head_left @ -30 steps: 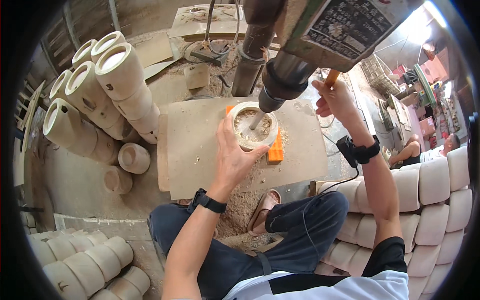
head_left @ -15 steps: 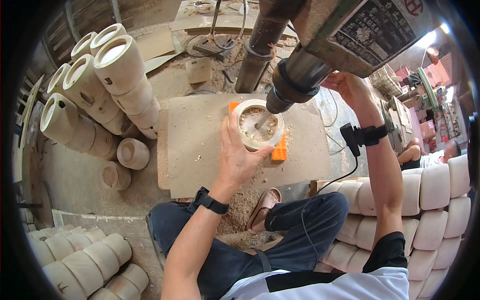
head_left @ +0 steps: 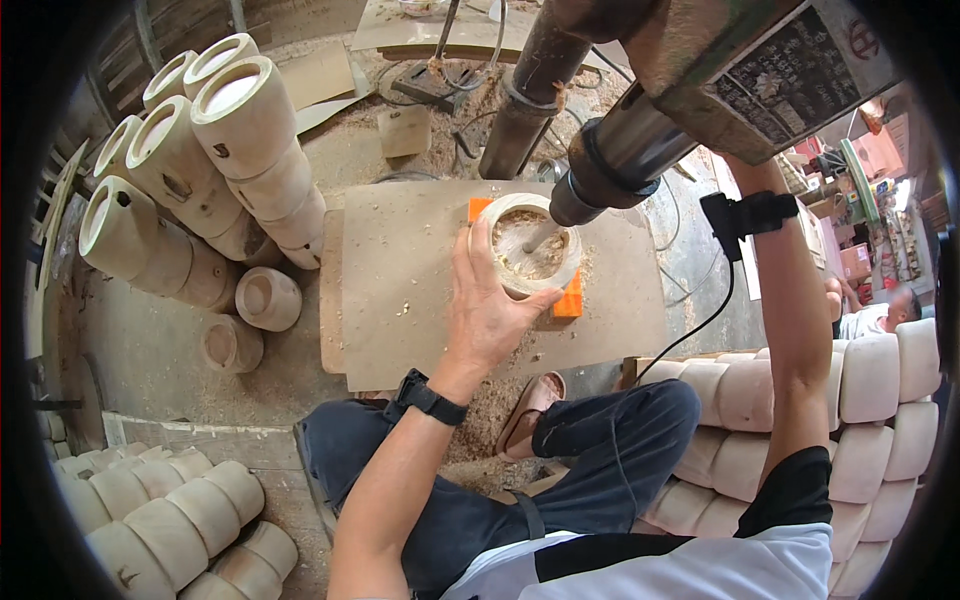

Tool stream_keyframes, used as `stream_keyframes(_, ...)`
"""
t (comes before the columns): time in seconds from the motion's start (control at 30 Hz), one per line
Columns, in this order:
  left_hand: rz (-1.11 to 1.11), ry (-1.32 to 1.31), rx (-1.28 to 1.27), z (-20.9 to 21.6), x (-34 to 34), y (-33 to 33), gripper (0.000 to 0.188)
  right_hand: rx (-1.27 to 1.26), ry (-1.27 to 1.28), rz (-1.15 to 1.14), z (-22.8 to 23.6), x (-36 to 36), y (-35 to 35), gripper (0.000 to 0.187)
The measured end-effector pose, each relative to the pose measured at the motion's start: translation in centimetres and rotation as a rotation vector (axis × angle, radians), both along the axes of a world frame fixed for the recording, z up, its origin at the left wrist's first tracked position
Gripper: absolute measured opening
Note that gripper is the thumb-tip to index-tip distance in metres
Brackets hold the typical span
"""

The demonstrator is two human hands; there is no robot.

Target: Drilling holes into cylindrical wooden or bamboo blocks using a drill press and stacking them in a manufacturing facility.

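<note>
My left hand (head_left: 488, 305) is curved round the near left side of a round, hollow wooden pot (head_left: 572, 262), thumb on the near wall and fingers along the left. Loose shavings lie inside it. A drill press (head_left: 740, 80) leans in from the upper right, and its drill bit (head_left: 541, 236) reaches down into the pot's hollow. An orange block (head_left: 569, 304) shows beneath and beside the pot on a flat board (head_left: 400, 330). My right forearm (head_left: 792, 330) stretches up to the drill press head, which hides my right hand's fingers.
Tall stacks of wooden pots (head_left: 245, 120) stand at the left, with two loose pots (head_left: 268, 300) beside them. More rows of pots (head_left: 190, 520) fill the lower left and the right (head_left: 865, 380). A cable (head_left: 700, 335) hangs from my right wrist. Another person (head_left: 870, 318) sits far right.
My right hand has gone from beside the drill press head to behind it. The whole view has shifted slightly. My left hand keeps its hold on the pot.
</note>
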State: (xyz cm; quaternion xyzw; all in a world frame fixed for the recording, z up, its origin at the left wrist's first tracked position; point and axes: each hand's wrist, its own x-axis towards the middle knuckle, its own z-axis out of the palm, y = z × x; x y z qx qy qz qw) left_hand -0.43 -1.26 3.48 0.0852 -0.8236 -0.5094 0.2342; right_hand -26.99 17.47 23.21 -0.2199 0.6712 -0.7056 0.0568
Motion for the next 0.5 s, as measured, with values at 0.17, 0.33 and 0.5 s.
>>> stream_keyframes(0.17,0.001,-0.006,0.024,0.1,0.0,0.2,0.113,-0.030,0.072,-0.040,2.0,-0.8,-0.4,0.034)
stream_keyframes(0.33,0.023,0.009,0.001,-0.3,0.0,0.1,0.114,-0.067,0.121,-0.060,4.0,-1.2,-0.8,0.031)
stream_keyframes(0.5,0.021,-0.005,0.004,0.0,-0.2,0.3,0.115,-0.088,0.175,-0.090,6.7,-1.3,-1.0,0.029)
